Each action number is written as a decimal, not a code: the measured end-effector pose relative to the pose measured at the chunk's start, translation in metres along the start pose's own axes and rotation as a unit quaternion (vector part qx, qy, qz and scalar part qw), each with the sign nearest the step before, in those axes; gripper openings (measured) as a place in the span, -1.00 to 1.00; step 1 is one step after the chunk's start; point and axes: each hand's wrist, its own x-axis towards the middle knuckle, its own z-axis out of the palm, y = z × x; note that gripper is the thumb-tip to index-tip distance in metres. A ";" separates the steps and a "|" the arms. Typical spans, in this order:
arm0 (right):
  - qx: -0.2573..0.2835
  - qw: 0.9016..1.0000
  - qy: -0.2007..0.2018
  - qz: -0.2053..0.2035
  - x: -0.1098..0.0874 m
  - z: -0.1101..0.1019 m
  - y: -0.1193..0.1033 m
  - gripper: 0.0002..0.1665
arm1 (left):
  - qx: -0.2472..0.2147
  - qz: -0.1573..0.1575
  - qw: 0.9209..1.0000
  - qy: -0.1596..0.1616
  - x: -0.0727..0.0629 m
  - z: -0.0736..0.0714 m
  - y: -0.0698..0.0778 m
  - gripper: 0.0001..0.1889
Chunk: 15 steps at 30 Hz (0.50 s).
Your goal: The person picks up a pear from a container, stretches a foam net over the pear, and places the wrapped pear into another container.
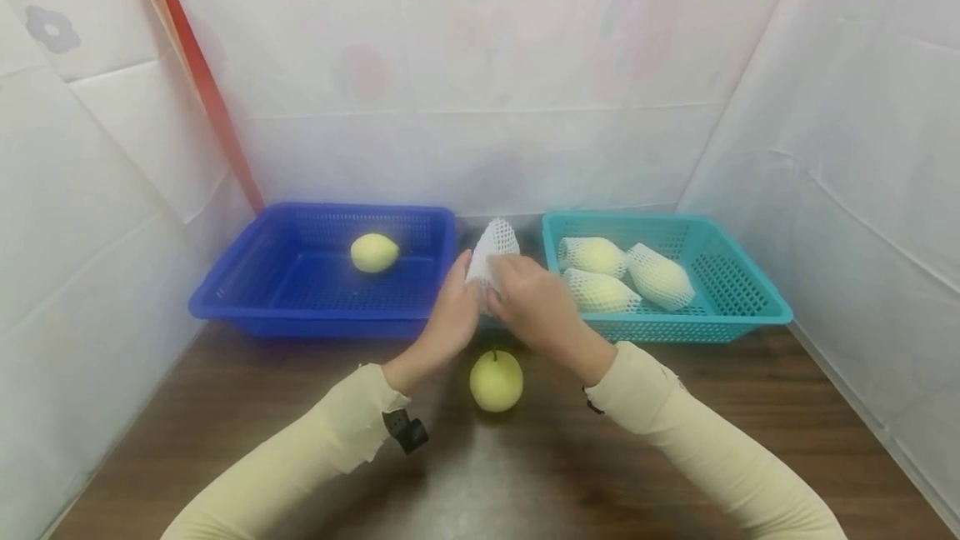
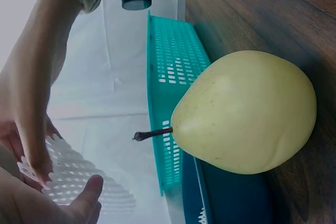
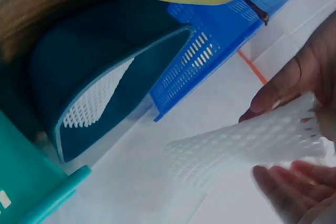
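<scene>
A white foam net sleeve (image 1: pixel 498 238) is held up between both hands, its far end tapering. My left hand (image 1: pixel 452 308) grips its left side, with the thumb (image 2: pixel 88 199) along the mesh in the left wrist view. My right hand (image 1: pixel 542 307) pinches the sleeve from the right, its fingers at the open end in the left wrist view. Just in front of the hands, a bare yellow-green pear (image 1: pixel 496 382) stands on the table, stem up. That pear (image 2: pixel 247 113) looms large in the left wrist view.
At left, a blue basket (image 1: pixel 322 327) holds one bare pear (image 1: pixel 374 252). The teal basket (image 1: pixel 750 323) at right contains three net-wrapped pears (image 1: pixel 600 292). Between the baskets stands a dark teal container (image 3: pixel 94 40) with white foam netting (image 3: pixel 97 98) inside. White sheets (image 1: pixel 450 40) enclose the back and sides.
</scene>
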 end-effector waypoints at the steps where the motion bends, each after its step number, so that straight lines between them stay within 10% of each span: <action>1: -0.006 1.000 -0.004 0.006 -0.001 0.001 -0.001 -0.67 | 0.002 0.016 1.000 -0.001 0.000 0.001 0.000 -0.46; 5: -0.032 0.999 -0.015 0.020 0.000 0.002 -0.004 -0.66 | 0.021 0.060 0.998 -0.010 -0.002 0.004 -0.002 -0.48; 15: -0.054 0.996 -0.044 0.053 0.001 -0.009 0.010 -0.72 | 0.068 0.012 0.996 -0.049 -0.006 -0.010 -0.008 -0.34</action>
